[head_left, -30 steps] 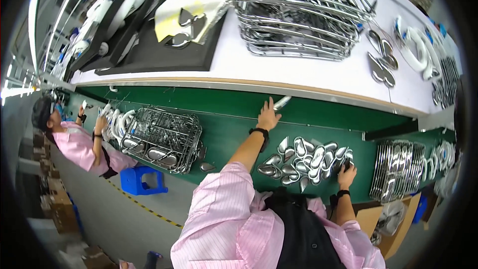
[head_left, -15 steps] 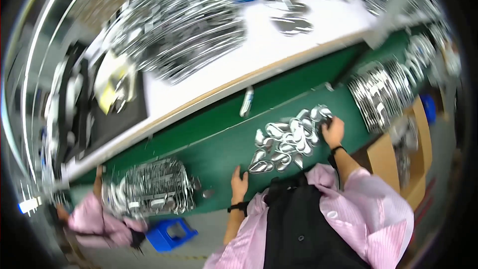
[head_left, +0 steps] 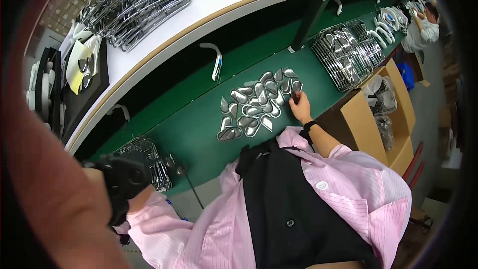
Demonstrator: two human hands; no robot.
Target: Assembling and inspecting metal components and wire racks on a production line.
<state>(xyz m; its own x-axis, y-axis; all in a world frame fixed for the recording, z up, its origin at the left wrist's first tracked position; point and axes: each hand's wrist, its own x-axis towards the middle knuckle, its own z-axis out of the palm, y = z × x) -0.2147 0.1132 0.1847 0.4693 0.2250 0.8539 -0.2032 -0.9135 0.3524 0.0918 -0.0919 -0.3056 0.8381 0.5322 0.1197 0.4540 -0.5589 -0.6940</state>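
Several shiny teardrop-shaped metal pieces [head_left: 259,100] lie in a loose pile on the green work surface [head_left: 189,119]. At the right edge of the pile, my right hand [head_left: 301,108] is closed on a small dark piece [head_left: 295,97], whose kind I cannot make out. My left hand [head_left: 59,179] is raised very close at the left edge, large and blurred, so its fingers cannot be read. A black band sits on each wrist.
Wire racks of metal parts [head_left: 348,52] stand at the right, with another rack [head_left: 144,157] partly behind my left wrist. An open cardboard box [head_left: 356,119] holds bagged parts at my right. Beyond runs a white shelf [head_left: 214,0] carrying stacked wire frames [head_left: 134,5].
My left hand has risen from beside the pile to right in front of the view. My right hand stays at the pile's right edge. The whole view has shifted and turned.
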